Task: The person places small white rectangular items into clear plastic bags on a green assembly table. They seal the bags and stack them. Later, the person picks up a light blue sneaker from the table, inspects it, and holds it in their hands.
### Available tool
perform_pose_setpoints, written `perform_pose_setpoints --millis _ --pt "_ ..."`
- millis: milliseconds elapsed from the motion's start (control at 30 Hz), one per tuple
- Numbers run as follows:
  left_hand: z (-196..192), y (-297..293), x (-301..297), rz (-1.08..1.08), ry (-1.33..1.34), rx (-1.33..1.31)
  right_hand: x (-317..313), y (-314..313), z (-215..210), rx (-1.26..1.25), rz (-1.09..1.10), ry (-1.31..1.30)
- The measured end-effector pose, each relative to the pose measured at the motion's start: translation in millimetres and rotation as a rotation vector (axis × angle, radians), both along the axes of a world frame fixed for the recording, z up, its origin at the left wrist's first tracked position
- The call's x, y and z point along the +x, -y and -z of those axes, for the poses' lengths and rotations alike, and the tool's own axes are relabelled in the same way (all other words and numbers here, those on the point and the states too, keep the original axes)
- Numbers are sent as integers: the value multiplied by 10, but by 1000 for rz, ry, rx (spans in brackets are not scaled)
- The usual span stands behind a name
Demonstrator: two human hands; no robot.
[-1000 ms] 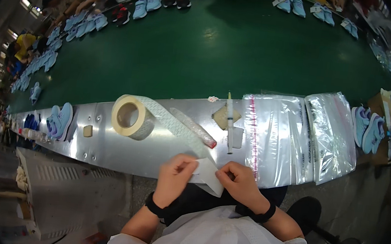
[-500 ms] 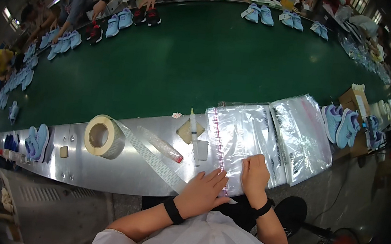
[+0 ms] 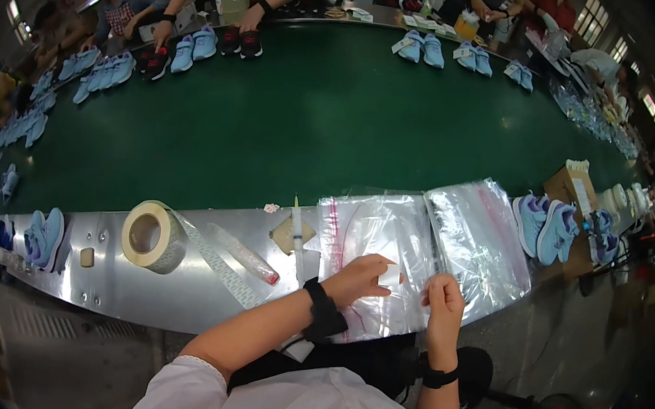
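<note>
Over a stack of clear plastic bags (image 3: 377, 226) at the table's near edge, my left hand (image 3: 355, 282) pinches a small white label (image 3: 390, 275). Beside it, my right hand (image 3: 445, 299) is closed, thumb against curled fingers, above the bags' right side; anything inside it is hidden. A second clear bag stack (image 3: 482, 230) overlaps on the right. To the left, a roll of labels (image 3: 167, 244) stands on the metal surface, its strip (image 3: 212, 264) stretching toward my left forearm. A syringe-like tool (image 3: 297, 229) lies across a tan square pad (image 3: 282, 236).
A clear packet with a red end (image 3: 245, 253) lies beside the strip. Light-blue shoes (image 3: 557, 235) stand by a cardboard box (image 3: 568, 187) on the right. A green belt (image 3: 272, 125) stretches beyond, with shoes along its far edge. A co-worker's hand (image 3: 162, 34) touches dark shoes there.
My left hand has moved up from the bags' near edge, and a white label now shows in its fingers. My right hand has shifted right over the bags. The whole view has shifted slightly.
</note>
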State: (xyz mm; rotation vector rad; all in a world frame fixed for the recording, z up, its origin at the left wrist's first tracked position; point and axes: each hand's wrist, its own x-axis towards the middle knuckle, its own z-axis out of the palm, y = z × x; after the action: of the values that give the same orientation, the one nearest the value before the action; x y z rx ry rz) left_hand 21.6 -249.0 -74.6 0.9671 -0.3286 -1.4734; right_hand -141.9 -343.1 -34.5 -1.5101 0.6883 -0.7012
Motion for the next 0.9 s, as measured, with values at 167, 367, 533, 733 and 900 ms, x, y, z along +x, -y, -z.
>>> perform_pose_setpoints --millis 167,367,533,733,900 --pt "69 278 22 327 471 -153 144 40 -215 -329 -272 -100" --pt "-197 -132 67 81 -440 141 -115 -252 -332 -773 -422 -318" --pt "-424 -766 3 -39 1 126 -72 -357 4 -1007 -279 -406" --pt "-221 -861 -251 191 300 247 116 -154 131 -649 -237 -304" --pt "-428 -1088 -174 1 90 294 -352 886 -36 109 418 17"
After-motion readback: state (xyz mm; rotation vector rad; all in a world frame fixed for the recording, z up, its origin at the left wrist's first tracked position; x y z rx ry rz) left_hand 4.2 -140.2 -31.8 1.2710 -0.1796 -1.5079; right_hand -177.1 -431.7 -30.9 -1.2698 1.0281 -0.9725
